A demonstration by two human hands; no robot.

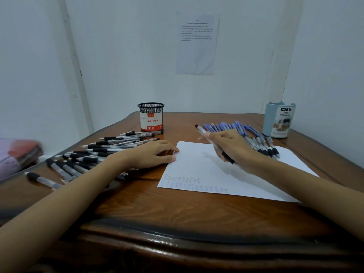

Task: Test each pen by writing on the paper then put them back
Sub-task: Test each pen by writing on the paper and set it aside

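A white sheet of paper [199,168] lies on the wooden table [177,209], with small rows of scribbles near its front left corner. My right hand [234,148] grips a clear pen with a black grip [202,133] above the paper, the clicker end pointing up and back. My left hand [151,153] rests flat on the table with its fingertips on the paper's left edge. Several black-grip pens [102,150] lie spread out at the left. Several blue pens [234,126] and a few black ones lie behind my right hand.
A black mesh pen cup labelled "Ball Pens" [151,117] stands at the back centre. A pale blue desk organizer [278,120] stands at the back right. White walls close in behind, with a printed sheet [197,43] taped up. Folded cloth [17,154] lies far left.
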